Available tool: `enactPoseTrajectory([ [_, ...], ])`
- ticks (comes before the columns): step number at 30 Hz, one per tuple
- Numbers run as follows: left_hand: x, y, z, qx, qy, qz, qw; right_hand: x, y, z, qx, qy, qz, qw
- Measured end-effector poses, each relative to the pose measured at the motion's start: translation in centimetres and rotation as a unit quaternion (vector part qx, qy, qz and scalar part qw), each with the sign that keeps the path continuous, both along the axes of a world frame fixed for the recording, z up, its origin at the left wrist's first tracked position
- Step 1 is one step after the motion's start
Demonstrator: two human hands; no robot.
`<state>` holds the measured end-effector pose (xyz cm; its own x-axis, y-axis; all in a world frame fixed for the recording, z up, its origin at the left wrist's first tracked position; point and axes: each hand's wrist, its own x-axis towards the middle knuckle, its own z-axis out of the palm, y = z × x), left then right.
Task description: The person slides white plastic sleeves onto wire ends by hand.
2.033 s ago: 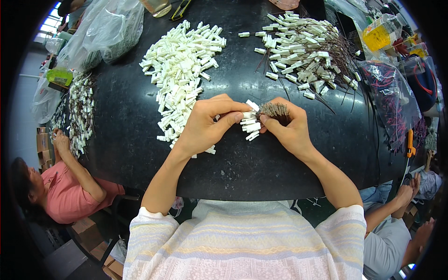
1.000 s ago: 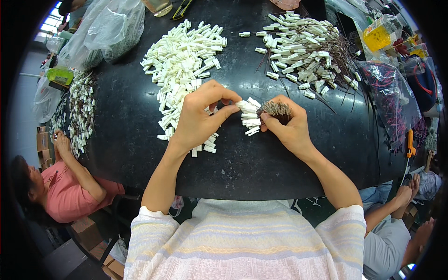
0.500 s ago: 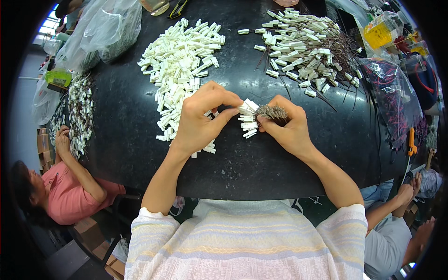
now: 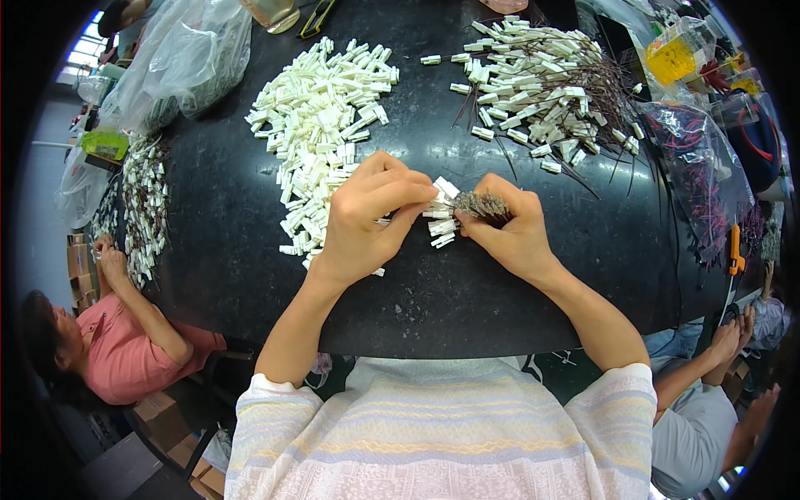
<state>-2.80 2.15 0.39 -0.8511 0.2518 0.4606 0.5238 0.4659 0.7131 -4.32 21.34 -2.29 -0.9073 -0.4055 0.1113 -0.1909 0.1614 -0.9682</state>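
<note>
Two bare hands meet near the middle of a round black counter point(image 4: 517, 308). The right hand point(image 4: 512, 233) has its grip closed round a bundle of thin dark wires point(image 4: 482, 204), whose ends carry small white connectors point(image 4: 442, 218) fanned out toward the left. The left hand point(image 4: 367, 218) pinches at those white ends, its fingertips closed on one of them; exactly which piece cannot be told.

Just beyond the left hand lies a loose heap of white plastic housings point(image 4: 321, 125), touching its knuckles at the near edge. Farther right, well apart from the hands, sits a pile of finished wired connectors point(image 4: 542, 83). A clear bag of red wires point(image 4: 700, 175) lies at the counter's right rim, and a clear plastic bag point(image 4: 179, 58) at the upper left.

Another person in a pink top point(image 4: 117, 350) sits at the left edge of the counter, beside another batch of wired pieces point(image 4: 146, 208). A person in grey point(image 4: 692, 417) sits at the lower right.
</note>
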Motion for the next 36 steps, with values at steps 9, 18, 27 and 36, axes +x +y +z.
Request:
enactPoseTrajectory([
  [9,0.2,0.5,-0.5,0.011,-0.001,-0.005,1.000,0.0,-0.3,0.5,-0.076,-0.086,-0.014,0.993],
  [18,0.5,0.9,-1.2,0.037,-0.020,0.027,0.999,0.1,0.0,-0.2,-0.061,-0.075,0.002,0.995],
  [27,-0.2,0.2,-0.5,0.004,-0.012,0.029,1.000,0.1,0.2,-0.5,-0.027,-0.038,0.020,0.999],
  [36,-3.6,-3.8,-1.6,-0.219,0.084,0.195,0.953,-0.3,0.4,0.6,-0.094,-0.118,0.022,0.988],
])
